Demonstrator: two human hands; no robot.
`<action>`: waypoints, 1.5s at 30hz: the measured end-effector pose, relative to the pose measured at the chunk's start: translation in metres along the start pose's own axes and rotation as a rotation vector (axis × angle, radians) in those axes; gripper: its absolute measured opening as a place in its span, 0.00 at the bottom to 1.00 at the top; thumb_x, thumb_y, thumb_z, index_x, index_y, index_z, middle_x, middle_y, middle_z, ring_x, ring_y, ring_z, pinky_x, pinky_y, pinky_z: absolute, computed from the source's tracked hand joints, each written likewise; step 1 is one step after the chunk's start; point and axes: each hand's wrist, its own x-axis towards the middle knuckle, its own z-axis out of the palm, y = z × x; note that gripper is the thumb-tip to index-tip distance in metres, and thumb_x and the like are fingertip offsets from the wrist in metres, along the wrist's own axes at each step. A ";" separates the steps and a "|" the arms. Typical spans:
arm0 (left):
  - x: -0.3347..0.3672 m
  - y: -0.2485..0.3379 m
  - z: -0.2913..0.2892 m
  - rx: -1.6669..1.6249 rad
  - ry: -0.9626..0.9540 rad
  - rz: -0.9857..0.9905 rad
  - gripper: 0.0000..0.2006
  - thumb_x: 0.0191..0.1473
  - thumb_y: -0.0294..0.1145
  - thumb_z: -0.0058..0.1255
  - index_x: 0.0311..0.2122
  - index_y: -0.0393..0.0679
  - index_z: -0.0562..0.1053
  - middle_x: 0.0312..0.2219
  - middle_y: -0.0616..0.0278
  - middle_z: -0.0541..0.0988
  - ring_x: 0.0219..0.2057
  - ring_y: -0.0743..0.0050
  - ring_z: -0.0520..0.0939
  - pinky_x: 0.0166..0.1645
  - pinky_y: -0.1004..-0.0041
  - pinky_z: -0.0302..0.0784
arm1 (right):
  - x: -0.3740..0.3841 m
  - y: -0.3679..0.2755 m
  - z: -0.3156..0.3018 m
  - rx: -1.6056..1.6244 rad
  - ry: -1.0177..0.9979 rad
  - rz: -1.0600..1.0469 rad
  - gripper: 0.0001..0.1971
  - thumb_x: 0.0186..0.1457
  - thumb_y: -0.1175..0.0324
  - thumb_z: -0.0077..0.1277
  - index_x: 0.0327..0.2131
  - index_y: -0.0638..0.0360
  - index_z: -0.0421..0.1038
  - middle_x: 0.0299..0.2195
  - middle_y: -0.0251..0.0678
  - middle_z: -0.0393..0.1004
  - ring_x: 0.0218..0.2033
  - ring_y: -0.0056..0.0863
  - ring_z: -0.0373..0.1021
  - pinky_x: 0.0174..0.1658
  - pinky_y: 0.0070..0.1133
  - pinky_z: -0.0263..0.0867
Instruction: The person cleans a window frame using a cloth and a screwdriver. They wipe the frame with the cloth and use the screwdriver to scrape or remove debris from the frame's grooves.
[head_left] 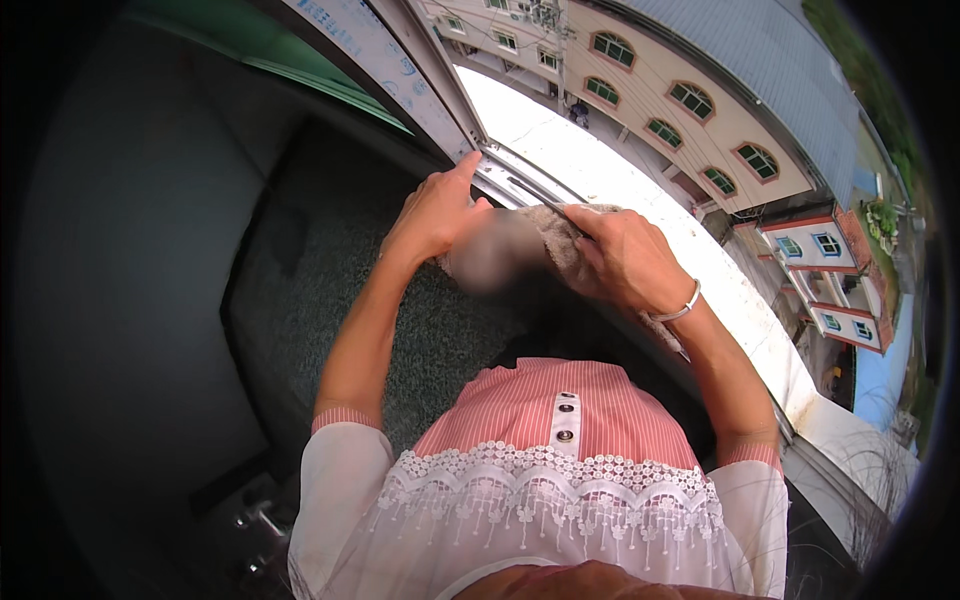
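Observation:
My left hand (432,215) rests at the lower corner of a window frame (483,170), its index finger stretched out against the frame and its thumb apart. Its lower fingers are partly hidden beside a blurred patch. My right hand (628,262) is closed on a beige, fluffy cloth (568,248) at the sill. A thin dark bar (538,192) runs from the window track toward my right fingers; I cannot tell whether it is a held tool or part of the track. The cloth hangs down under my right wrist, which wears a light bracelet (680,303).
A bluish-marked window upright (375,60) rises at the upper left, beside a green pane (300,75). Outside lies a bright white ledge (540,135), with buildings (690,110) far below. Dark textured flooring (330,270) and a metal fitting (262,520) lie inside, to the left.

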 end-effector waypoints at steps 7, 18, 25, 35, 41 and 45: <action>0.002 0.004 0.003 0.009 -0.062 -0.055 0.28 0.56 0.37 0.54 0.60 0.38 0.65 0.44 0.34 0.80 0.49 0.32 0.80 0.54 0.48 0.75 | 0.025 0.000 0.006 -0.220 0.017 -0.112 0.14 0.56 0.72 0.51 0.46 0.62 0.74 0.26 0.52 0.78 0.30 0.52 0.77 0.34 0.41 0.72; -0.001 0.013 0.033 0.063 0.182 -0.102 0.32 0.52 0.36 0.50 0.64 0.42 0.66 0.33 0.37 0.82 0.39 0.33 0.83 0.47 0.49 0.77 | 0.043 0.001 0.023 -0.137 0.003 -0.183 0.16 0.54 0.77 0.49 0.47 0.69 0.70 0.26 0.58 0.76 0.28 0.58 0.74 0.34 0.44 0.71; -0.021 -0.002 0.040 -0.479 0.369 0.063 0.36 0.51 0.20 0.50 0.69 0.43 0.63 0.18 0.70 0.65 0.23 0.87 0.64 0.33 0.80 0.67 | 0.020 0.047 0.005 1.056 0.095 0.266 0.26 0.69 0.68 0.44 0.68 0.62 0.58 0.22 0.27 0.69 0.19 0.13 0.67 0.21 0.16 0.66; -0.010 0.013 0.034 -0.116 0.220 -0.125 0.34 0.52 0.33 0.51 0.66 0.37 0.64 0.27 0.45 0.79 0.29 0.51 0.82 0.40 0.61 0.76 | 0.028 0.042 0.002 0.105 -0.124 -0.192 0.10 0.59 0.71 0.49 0.42 0.67 0.68 0.28 0.58 0.77 0.33 0.61 0.75 0.37 0.46 0.70; -0.008 0.005 0.047 -0.205 0.182 -0.001 0.35 0.51 0.28 0.50 0.68 0.42 0.64 0.23 0.53 0.77 0.26 0.64 0.79 0.38 0.67 0.75 | 0.046 0.043 0.013 0.067 -0.113 -0.235 0.12 0.61 0.71 0.49 0.46 0.67 0.69 0.25 0.53 0.77 0.28 0.52 0.76 0.33 0.41 0.72; -0.021 -0.001 0.050 -0.476 0.270 0.119 0.38 0.51 0.22 0.49 0.70 0.46 0.62 0.20 0.67 0.71 0.25 0.82 0.72 0.37 0.76 0.72 | 0.028 0.056 0.007 1.054 -0.012 0.188 0.24 0.65 0.70 0.48 0.62 0.65 0.63 0.26 0.35 0.75 0.23 0.24 0.74 0.28 0.24 0.72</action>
